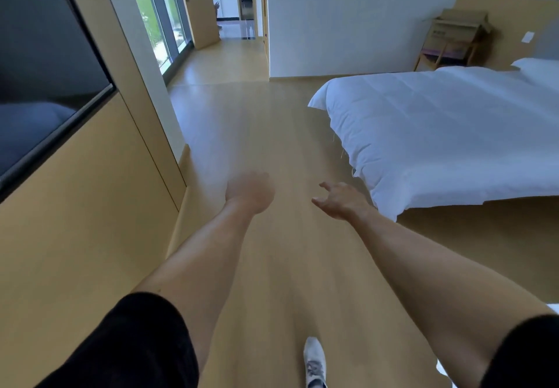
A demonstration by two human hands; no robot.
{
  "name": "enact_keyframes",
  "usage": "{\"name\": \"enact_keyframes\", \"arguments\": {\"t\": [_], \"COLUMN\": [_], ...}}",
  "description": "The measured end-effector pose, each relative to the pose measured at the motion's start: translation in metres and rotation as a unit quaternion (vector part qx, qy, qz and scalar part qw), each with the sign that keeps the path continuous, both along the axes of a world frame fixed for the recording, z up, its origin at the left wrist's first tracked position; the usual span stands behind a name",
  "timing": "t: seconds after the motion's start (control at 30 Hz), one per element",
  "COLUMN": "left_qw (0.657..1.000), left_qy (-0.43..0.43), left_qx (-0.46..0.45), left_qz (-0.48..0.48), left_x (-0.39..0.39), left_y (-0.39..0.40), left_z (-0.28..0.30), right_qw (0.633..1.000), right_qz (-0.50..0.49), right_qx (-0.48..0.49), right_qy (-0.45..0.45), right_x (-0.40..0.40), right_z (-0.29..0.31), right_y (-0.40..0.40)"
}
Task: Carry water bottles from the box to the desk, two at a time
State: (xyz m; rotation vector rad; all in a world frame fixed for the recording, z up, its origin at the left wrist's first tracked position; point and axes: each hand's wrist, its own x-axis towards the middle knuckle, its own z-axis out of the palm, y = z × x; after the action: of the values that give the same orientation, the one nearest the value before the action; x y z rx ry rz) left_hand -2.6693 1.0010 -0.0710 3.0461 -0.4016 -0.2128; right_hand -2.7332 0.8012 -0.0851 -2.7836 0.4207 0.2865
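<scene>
Wooden floor (257, 133) underfoot, left hand (249, 194) blurred, right hand (340, 201) slack and empty, probably heading to the cardboard box (456, 29) for two bottles.

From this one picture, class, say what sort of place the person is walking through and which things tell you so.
Most likely a hotel room or bedroom: a bed with white bedding, a wall-mounted dark screen, and a wooden floor leading to a doorway.

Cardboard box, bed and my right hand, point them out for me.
Cardboard box (458, 29), head view, front panel.
Bed (447, 133), head view, middle of white duvet.
Right hand (343, 201), head view, back of hand.
</scene>
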Motion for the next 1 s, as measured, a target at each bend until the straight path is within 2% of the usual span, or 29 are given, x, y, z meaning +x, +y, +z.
{"name": "enact_keyframes", "arguments": {"t": [0.33, 0.7, 1.0], "left_qw": [0.999, 0.999, 0.999], "left_qy": [-0.002, -0.002, -0.002], "left_qx": [-0.026, -0.022, -0.038], "left_qz": [0.032, 0.03, -0.007], "left_x": [0.174, 0.33, 0.525], "left_y": [-0.085, -0.153, -0.191], "left_z": [0.017, 0.006, -0.005], "right_qw": [1.0, 0.999, 0.999], "right_qz": [0.031, 0.04, -0.001], "right_qx": [-0.002, -0.011, -0.031], "right_qy": [0.002, -0.019, -0.005], "right_x": [0.184, 0.343, 0.516], "right_z": [0.007, 0.0, -0.002], "right_y": [-0.102, -0.162, -0.201]}}
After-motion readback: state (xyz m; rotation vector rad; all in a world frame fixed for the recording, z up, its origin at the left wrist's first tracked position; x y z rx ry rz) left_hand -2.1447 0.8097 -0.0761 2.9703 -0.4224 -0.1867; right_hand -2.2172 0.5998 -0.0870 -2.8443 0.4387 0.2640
